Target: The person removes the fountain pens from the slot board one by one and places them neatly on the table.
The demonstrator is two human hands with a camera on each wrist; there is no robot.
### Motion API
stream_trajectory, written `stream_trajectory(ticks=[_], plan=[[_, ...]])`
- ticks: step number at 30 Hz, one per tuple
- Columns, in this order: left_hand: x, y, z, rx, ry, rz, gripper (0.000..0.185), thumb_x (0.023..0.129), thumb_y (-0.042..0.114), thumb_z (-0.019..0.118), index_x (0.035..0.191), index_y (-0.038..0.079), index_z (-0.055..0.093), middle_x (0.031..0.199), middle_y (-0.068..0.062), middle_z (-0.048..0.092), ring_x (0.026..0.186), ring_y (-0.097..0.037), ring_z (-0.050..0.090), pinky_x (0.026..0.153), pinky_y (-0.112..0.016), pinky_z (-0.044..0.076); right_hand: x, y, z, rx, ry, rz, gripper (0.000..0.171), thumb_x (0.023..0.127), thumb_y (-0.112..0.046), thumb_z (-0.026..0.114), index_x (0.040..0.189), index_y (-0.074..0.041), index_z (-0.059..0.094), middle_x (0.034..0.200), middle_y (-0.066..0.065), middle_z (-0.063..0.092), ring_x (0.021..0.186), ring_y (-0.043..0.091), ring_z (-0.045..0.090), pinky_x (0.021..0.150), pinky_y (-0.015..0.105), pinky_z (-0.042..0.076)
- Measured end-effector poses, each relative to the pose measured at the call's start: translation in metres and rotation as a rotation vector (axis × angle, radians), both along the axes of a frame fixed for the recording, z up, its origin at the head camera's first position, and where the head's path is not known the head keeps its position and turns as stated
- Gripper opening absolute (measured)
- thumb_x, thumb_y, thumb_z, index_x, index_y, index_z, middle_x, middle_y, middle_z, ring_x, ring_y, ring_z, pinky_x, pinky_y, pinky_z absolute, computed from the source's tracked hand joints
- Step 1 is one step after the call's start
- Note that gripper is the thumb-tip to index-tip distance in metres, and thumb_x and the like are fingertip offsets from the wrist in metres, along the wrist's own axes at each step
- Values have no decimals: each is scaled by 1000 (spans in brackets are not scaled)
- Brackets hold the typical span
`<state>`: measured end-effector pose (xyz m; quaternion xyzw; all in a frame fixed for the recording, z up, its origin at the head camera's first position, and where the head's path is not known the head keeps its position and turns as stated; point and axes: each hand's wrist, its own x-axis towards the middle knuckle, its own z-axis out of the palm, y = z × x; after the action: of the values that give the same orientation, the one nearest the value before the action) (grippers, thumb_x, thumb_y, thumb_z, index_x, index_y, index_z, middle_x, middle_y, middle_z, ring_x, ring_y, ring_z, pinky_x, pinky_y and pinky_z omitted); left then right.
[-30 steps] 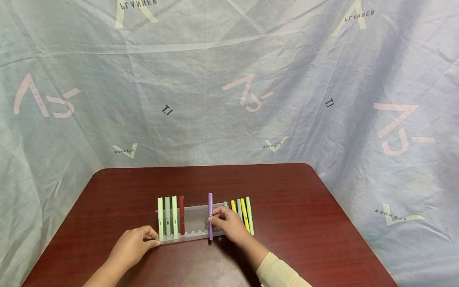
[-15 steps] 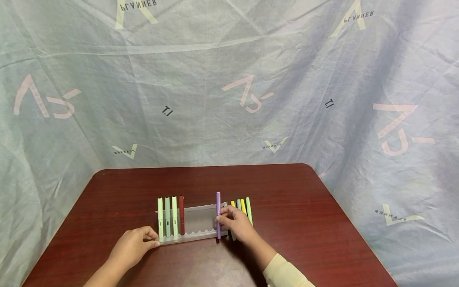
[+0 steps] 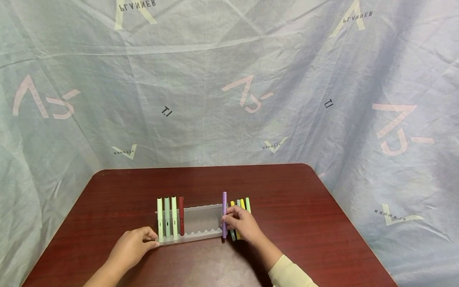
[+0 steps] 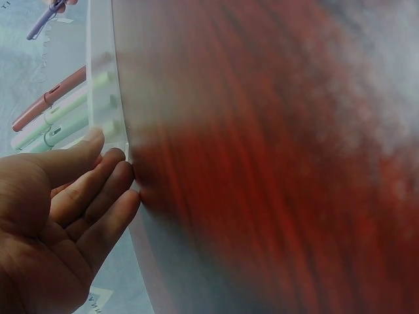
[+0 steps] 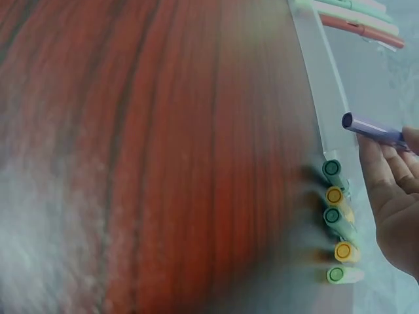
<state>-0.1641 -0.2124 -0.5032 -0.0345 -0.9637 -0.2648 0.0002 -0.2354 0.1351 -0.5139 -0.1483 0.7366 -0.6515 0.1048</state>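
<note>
Fingers of the right hand (image 3: 241, 223) pinch the purple pen (image 3: 224, 214) mid-barrel over the grey rack's (image 3: 201, 223) right end, a light, stiff, likely slick thing, while the left hand (image 3: 133, 246) rests relaxed fingers against the rack's left corner.

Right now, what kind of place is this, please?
Probably a staged recording booth, not a home or office: printed fabric sheeting curtains off the walls, and a dark red wooden table carries only a grey pen rack and pens.
</note>
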Motion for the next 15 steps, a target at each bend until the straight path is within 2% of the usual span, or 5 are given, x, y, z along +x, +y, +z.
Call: stream_trajectory(ticks=[5, 11, 15], plan=[[0, 0, -1, 0, -2, 2, 14, 80, 26, 80, 85, 27, 67, 83, 12, 72, 82, -14, 68, 76, -42, 54, -1, 7, 2, 7, 7, -18, 27, 94, -10, 66, 110, 10, 58, 102, 33, 65, 94, 43, 69, 79, 44, 60], [0, 0, 0, 5, -18, 9, 14, 80, 27, 80, 85, 27, 67, 84, 12, 72, 82, -14, 68, 76, -43, 54, -4, 19, 5, 56, 29, -55, 27, 94, -11, 66, 111, 9, 59, 102, 29, 67, 86, 24, 70, 78, 46, 60], [0, 0, 0, 8, -5, 6, 14, 80, 27, 80, 85, 27, 67, 83, 12, 72, 81, -14, 68, 75, -43, 54, -7, 31, 8, 67, 25, -97, 26, 94, -10, 66, 112, 8, 60, 102, 29, 66, 87, 26, 69, 76, 45, 60]])
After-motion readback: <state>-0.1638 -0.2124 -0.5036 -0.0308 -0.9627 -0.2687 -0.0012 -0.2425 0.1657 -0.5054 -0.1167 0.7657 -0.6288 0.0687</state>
